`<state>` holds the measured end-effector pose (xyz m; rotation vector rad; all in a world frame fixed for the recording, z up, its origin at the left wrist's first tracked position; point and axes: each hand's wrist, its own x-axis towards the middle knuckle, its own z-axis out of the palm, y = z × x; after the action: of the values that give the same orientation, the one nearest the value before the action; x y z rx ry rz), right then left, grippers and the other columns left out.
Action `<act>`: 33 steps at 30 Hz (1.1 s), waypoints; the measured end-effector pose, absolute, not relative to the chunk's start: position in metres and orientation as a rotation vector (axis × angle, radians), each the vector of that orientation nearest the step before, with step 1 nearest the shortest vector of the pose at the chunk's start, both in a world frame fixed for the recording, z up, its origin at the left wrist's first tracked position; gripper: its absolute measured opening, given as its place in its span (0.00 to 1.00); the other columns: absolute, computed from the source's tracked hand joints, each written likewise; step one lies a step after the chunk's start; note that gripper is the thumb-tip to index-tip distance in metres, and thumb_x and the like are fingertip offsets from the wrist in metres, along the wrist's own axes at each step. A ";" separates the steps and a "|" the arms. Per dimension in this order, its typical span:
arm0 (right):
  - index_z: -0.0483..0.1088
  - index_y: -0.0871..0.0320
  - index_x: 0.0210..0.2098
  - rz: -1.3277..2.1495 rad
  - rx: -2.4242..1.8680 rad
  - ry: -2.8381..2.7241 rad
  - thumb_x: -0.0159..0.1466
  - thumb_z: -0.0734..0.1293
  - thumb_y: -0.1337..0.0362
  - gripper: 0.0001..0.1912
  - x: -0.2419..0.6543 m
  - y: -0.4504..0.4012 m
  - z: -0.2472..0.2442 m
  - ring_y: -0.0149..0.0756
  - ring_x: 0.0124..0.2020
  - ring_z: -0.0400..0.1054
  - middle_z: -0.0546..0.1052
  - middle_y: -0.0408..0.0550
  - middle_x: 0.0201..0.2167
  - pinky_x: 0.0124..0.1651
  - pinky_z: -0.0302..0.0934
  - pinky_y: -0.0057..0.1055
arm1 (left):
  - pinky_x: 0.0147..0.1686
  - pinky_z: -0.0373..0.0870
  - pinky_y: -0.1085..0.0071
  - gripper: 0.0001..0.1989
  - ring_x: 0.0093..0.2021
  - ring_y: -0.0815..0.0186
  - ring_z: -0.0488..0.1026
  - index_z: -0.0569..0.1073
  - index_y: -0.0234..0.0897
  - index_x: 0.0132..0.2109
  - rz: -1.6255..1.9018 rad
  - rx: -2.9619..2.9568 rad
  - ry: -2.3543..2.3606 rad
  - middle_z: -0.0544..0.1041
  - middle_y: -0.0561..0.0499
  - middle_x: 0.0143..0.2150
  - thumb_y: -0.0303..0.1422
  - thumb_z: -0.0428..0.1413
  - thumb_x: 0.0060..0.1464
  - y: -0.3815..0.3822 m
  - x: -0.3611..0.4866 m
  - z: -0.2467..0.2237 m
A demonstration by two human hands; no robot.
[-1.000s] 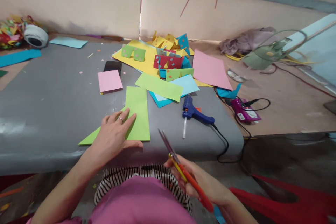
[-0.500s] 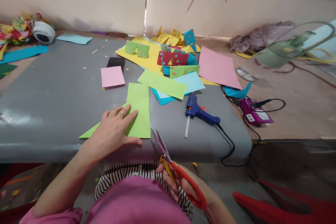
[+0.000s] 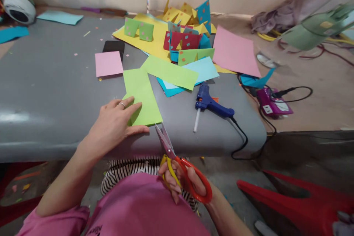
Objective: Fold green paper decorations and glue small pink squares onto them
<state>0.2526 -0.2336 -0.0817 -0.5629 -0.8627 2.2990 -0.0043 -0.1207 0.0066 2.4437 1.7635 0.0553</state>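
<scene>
Scissors (image 3: 170, 151) with one orange-red handle and one yellow handle are grasped in the right hand (image 3: 179, 174), its thumb through the orange-red loop and its fingers curled about the yellow handle. Their blades are parted and point up and slightly left, the tips at the near right corner of a bright green sheet (image 3: 146, 97); whether they touch it cannot be told. That sheet lies flat on the grey table cover (image 3: 69, 118), close to the near edge and in front of the person. The left hand (image 3: 113, 120), with a ring on one finger, grips nothing: it rests palm down on the left part of the sheet, fingers spread, its thumb stretched along the near edge. Just beyond the sheet, to the left, a pink square (image 3: 109, 63) partly covers a flat black object (image 3: 114, 46). A light green strip (image 3: 171, 72) lies beyond the sheet to the right, overlapping pale blue paper (image 3: 205, 68). A blue glue gun (image 3: 212, 106), a clear stick jutting from it, lies right of the sheet. Farther back, folded dotted pieces (image 3: 186, 40) are heaped on yellow paper (image 3: 157, 44), beside a large pink sheet (image 3: 235, 51).
</scene>
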 end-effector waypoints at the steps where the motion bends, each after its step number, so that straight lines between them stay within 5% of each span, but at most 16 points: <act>1: 0.69 0.60 0.56 2.295 -0.570 -0.852 0.65 0.59 0.35 0.36 0.253 -0.234 -0.082 0.26 0.25 0.56 0.63 0.44 0.33 0.26 0.68 0.26 | 0.57 0.67 0.47 0.38 0.61 0.41 0.68 0.71 0.40 0.62 0.062 2.439 1.761 0.68 0.40 0.67 0.59 0.55 0.54 -0.121 -0.005 0.007; 15: 0.70 0.62 0.50 2.266 -0.610 -0.828 0.64 0.59 0.34 0.36 0.249 -0.232 -0.073 0.26 0.24 0.54 0.62 0.42 0.29 0.22 0.66 0.25 | 0.57 0.66 0.50 0.31 0.61 0.47 0.69 0.72 0.44 0.61 0.083 2.441 1.627 0.69 0.41 0.66 0.57 0.44 0.63 -0.116 -0.016 0.001; 24: 0.70 0.61 0.49 2.343 -0.589 -0.780 0.62 0.60 0.32 0.37 0.246 -0.228 -0.073 0.25 0.24 0.53 0.61 0.41 0.29 0.21 0.61 0.22 | 0.54 0.72 0.53 0.17 0.57 0.52 0.75 0.80 0.41 0.49 0.414 2.469 1.612 0.78 0.45 0.57 0.39 0.47 0.69 -0.126 -0.008 -0.003; 33: 0.68 0.65 0.51 2.385 -0.541 -0.620 0.60 0.56 0.28 0.45 0.249 -0.230 -0.074 0.26 0.22 0.55 0.63 0.42 0.28 0.21 0.65 0.26 | 0.58 0.72 0.57 0.18 0.64 0.57 0.69 0.78 0.38 0.54 0.665 2.596 1.454 0.78 0.46 0.58 0.28 0.45 0.68 -0.143 -0.007 -0.020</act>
<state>0.2490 -0.2299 -0.0741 -0.5413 -0.6196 2.3850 -0.0069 -0.1430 -0.0197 2.5956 1.4540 0.6650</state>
